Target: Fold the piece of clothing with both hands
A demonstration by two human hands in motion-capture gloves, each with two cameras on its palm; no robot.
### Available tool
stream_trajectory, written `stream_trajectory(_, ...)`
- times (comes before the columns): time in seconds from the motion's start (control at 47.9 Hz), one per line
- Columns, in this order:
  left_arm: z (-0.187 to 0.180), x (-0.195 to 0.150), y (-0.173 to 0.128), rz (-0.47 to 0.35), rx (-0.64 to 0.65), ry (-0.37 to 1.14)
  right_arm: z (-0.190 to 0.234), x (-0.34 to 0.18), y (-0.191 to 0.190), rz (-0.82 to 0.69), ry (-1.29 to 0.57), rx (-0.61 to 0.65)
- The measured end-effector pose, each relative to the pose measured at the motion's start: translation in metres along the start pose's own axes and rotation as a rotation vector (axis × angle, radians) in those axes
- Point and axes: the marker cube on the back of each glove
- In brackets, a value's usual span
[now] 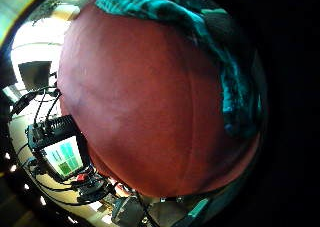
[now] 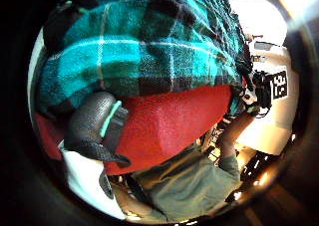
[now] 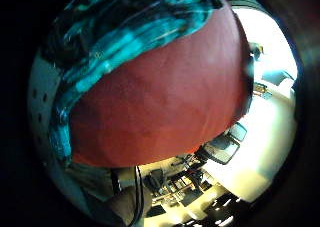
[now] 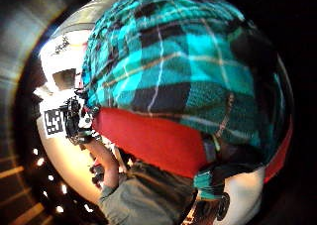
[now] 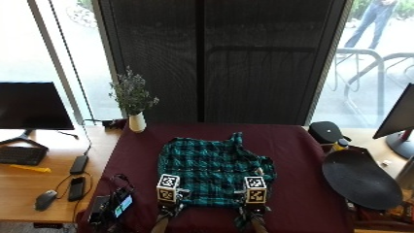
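Observation:
A teal and black plaid shirt lies spread on the dark red tablecloth, collar end toward the window. Both hands are at its near hem: my left hand at the left corner, my right hand at the right corner. The left thumb side palm view has a gloved thumb curled against the plaid cloth above the red cloth. On the right thumb side, a dark thumb pinches the plaid hem. Each little finger side view is mostly filled by red tablecloth.
A white vase with a plant stands at the table's far left corner. A small device with a screen sits at the near left edge. To the right lies a black round object. A wooden desk with keyboard, mouse and monitor adjoins on the left.

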Motion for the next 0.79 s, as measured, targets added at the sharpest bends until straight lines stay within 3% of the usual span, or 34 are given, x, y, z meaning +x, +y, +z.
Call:
stream_trajectory(0.042, -0.001, -0.001, -0.001, -0.003, 0.045, -0.024, 0.012, 0.004, -0.013, 0.021, 0.002, 0.032)
stream_trajectory(0.251, -0.02, 0.002, 0.01, 0.027, 0.186, -0.158, 0.001, 0.002, -0.005, -0.021, 0.081, 0.153)
stream_trajectory(0.481, -0.061, 0.012, 0.069, 0.147, -0.073, -0.131, -0.038, 0.001, 0.051, -0.168, 0.066, 0.001)
stream_trajectory(0.585, -0.101, 0.013, 0.088, 0.182, -0.1, -0.113, -0.08, 0.003, 0.064, -0.23, 0.08, -0.003)
stream_trajectory(0.669, -0.129, 0.01, 0.074, 0.123, -0.055, -0.166, -0.117, 0.004, 0.043, -0.193, 0.069, 0.082)
stream_trajectory(0.794, -0.169, 0.005, 0.009, -0.018, 0.008, -0.234, -0.177, 0.001, -0.032, -0.011, 0.102, 0.243)
